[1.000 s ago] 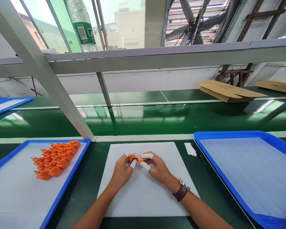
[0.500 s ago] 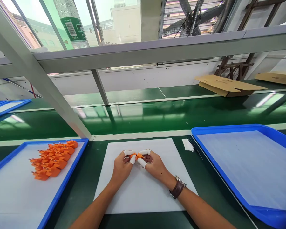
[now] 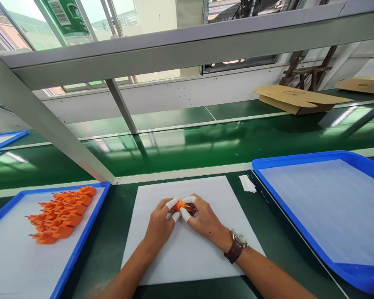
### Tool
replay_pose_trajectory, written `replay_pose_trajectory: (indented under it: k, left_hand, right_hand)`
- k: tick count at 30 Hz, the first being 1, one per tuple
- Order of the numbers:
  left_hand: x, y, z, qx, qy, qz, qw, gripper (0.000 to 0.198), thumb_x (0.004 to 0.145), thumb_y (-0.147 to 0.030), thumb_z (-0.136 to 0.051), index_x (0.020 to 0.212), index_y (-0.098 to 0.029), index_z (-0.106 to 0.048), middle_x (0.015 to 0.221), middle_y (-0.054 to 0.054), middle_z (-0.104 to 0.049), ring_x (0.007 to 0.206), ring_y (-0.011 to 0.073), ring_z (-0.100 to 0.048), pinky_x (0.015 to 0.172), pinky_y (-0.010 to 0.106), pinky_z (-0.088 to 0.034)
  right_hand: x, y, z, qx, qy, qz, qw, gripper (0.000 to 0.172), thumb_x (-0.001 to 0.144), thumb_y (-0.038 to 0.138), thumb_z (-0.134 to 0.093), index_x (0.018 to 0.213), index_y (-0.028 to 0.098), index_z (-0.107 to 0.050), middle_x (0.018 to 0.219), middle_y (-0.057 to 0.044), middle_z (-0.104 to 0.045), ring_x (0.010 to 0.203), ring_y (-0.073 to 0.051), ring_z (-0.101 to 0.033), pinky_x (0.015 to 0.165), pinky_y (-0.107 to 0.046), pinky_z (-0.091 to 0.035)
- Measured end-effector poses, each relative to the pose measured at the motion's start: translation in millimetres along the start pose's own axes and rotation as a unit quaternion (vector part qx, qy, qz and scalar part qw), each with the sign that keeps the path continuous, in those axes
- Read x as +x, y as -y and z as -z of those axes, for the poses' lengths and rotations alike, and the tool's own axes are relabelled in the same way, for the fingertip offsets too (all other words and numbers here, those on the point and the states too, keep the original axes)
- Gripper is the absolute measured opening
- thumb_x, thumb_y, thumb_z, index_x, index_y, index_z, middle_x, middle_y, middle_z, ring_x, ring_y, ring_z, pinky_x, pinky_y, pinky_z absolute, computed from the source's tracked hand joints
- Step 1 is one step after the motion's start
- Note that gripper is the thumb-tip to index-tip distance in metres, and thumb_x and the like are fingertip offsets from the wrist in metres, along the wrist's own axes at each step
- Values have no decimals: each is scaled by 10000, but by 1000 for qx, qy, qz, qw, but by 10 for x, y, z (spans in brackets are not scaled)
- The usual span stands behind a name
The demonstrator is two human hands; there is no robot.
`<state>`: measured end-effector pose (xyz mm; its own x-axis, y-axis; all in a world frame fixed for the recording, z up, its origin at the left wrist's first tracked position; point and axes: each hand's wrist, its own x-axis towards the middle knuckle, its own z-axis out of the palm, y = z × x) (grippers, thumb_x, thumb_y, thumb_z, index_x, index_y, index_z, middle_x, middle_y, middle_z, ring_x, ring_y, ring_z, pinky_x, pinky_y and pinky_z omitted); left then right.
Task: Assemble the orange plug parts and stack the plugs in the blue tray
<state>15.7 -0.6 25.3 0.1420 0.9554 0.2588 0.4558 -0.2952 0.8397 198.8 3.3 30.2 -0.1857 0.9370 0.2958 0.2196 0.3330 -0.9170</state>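
From here I see the part (image 3: 180,205) between left grip (image 3: 162,220) and right grip (image 3: 204,214), both clamped on it

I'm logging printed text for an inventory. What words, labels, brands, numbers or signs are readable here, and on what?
No text is readable.
Bottle label: barcode and white lettering, too blurred.
Left carton: dark print, too blurred.
Right carton: mark too small.
Watch: any dial markings too small.

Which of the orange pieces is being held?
The orange piece between the left hand and right hand, over the white sheet; the other pieces lie grouped in the blue tray at left.
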Motion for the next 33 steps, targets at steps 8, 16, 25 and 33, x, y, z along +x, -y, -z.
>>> replay_pose_trajectory:
  k: [8,16,25,33]
  left_hand:
    - [2,31,-79,7,-10,-5,1000,379,838,-194,-653,1187,-337,-687,1178,38,-666,864,206,-705,777,367,-633]
    - [26,19,-91,61,3,-51,997,356,880,-202,-610,1211,-321,-665,1153,50,-659,938,223,-672,838,371,-583]
    - [155,90,162,122,27,22,992,315,875,-305,-630,1188,-270,-626,1156,70,-608,804,186,-570,700,323,-516]
    - [150,108,168,67,13,86,994,533,766,-352,-745,1271,-257,-600,1043,49,-617,771,177,-530,738,327,-471]
  right_hand:
    - [41,-94,7,0,-4,-61,998,90,835,213,-605,906,221,-660,886,-42,-652,719,-192,-589,629,-318,-495]
    - [98,-110,52,79,36,-120,989,107,830,302,-666,867,201,-659,805,-33,-688,678,-194,-625,592,-303,-496]
    - [205,-99,166,254,-20,-199,946,425,928,546,-551,886,139,-664,795,-73,-685,521,-150,-584,473,-276,-455]
    - [196,-35,195,217,17,-207,954,346,928,457,-548,819,144,-646,617,-27,-634,520,-142,-569,520,-260,-464]
